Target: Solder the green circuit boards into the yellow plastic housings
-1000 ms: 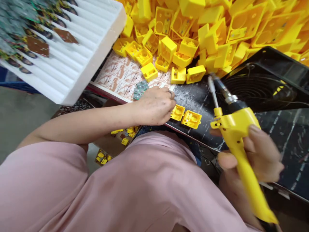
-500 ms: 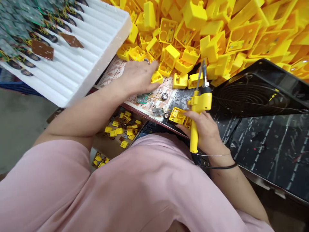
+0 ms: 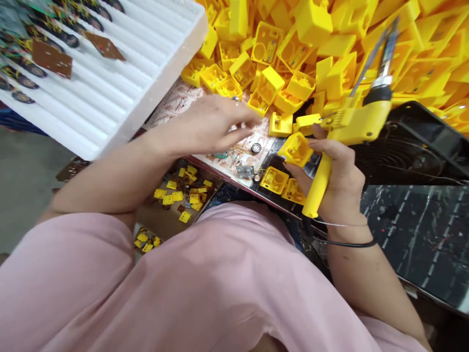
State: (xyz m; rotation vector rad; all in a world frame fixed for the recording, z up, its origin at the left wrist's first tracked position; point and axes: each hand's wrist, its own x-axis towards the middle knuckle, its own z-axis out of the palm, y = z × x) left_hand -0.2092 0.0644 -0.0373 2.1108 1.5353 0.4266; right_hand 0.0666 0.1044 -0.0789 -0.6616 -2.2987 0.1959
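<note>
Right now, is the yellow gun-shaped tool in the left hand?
No, the right hand grips the yellow gun-shaped tool by its handle, while the left hand is well apart from it.

Blurred soldering iron tip (image 3: 393, 36), foam tray (image 3: 146, 68) cropped at left, green board (image 3: 221, 155) mostly behind left hand (image 3: 220, 122)

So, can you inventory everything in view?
Table: 1, black, patterned, centre
Soldering gun: 1, yellow, right hand
Held housing: 1, yellow, right hand
Edge housings: 2, yellow, table edge
Piled housings: many, yellow, upper right
Circuit boards: 2+, grey, green, table
Round discs: 2, black, table
Foam tray: 1, white, upper left
Brown boards: 2, brown, tray
Wired boards: many, greyish, tray
Fan grille: 1, black, right
Small pieces: many, mostly yellow, below table
Shirt: 1, pink, bottom
Left hand: 1, bare, over table
Right hand: 1, bare, around soldering gun
</note>
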